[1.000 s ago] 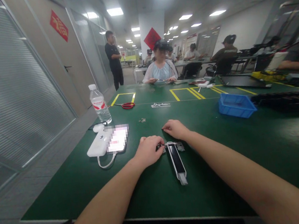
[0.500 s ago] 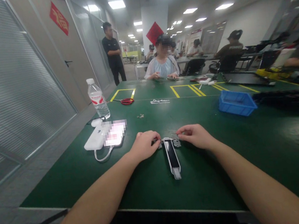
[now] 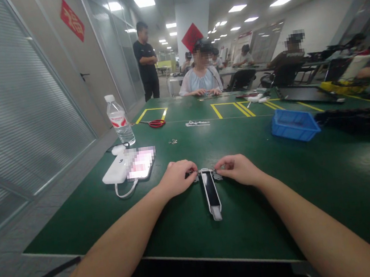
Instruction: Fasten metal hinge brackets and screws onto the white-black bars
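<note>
A long, narrow device [image 3: 211, 190] with a glossy black top and white edges lies on the green table, a pale tab at its near end. Across its far end runs a thin metal crosspiece. My left hand [image 3: 178, 178] is closed in a pinch at the left end of that crosspiece. At the right end, the thumb and fingertips of my right hand [image 3: 238, 169] are pinched together. Small greyish flat parts [image 3: 217, 176] show beside the device under both hands; their kind cannot be made out.
To the left are a water bottle [image 3: 120, 121], a white power bank [image 3: 114, 170] cabled to a phone [image 3: 142, 164], and red-handled scissors [image 3: 156, 123]. Small metal pieces [image 3: 173, 141] lie ahead. A blue bin [image 3: 294, 125] stands at right. A person [image 3: 199, 78] sits across the table.
My right hand has moved slightly left, its fingers now closed at the crosspiece's right end. My left hand stays at the left end. The person across has brought their hands lower.
</note>
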Tool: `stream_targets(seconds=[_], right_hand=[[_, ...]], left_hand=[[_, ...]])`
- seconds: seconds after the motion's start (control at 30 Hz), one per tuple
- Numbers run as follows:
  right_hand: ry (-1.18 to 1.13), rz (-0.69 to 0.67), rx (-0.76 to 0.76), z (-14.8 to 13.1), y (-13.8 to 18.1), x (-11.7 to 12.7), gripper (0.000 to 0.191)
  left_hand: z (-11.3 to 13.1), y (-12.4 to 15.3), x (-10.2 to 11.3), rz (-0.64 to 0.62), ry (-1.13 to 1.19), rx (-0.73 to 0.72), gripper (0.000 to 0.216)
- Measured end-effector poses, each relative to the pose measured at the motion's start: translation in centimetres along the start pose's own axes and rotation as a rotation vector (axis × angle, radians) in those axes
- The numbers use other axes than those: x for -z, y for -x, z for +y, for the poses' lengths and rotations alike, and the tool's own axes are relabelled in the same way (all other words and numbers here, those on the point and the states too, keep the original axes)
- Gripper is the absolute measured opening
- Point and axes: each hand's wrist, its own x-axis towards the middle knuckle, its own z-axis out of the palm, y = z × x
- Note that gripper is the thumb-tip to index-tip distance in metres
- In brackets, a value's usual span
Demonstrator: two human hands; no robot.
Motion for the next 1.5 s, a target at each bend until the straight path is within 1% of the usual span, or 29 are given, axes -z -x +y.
stream_targets(seconds=[0.17,0.33,0.63,0.87,1.07,1.23,1.5], right_hand=[[-0.028,-0.015,0.013,-0.34,0.06,-0.03,0.022],[-0.052,-0.027,0.016,-0.19,0.10,-0.12,0.025],[-0.075,-0.009,0.022,-0.41,0.16,-0.17,0.025],[-0.092,-0.022,0.020,-0.46,0.19,-0.05,0.026],[-0.116,-0.021,0.022,-0.46,0.22,0.10,0.025],[-0.110,0.005,0.054,-0.30,0.15,0.04,0.023],[-0.101,0.019,0.038,-0.25,0.12,-0.23,0.022]], left_hand=[[-0.04,0.01,0.02,0.009,0.003,-0.019,0.011],[0.11,0.05,0.17,-0.004,-0.009,-0.006,0.011],[0.33,0.00,0.24,-0.018,-0.021,0.006,0.012],[0.11,0.08,0.18,-0.019,-0.024,0.006,0.013],[0.44,0.08,0.49,-0.027,-0.025,0.013,0.013],[0.15,0.09,0.28,-0.028,-0.024,0.006,0.013],[0.42,0.06,0.41,-0.032,-0.021,0.005,0.011]])
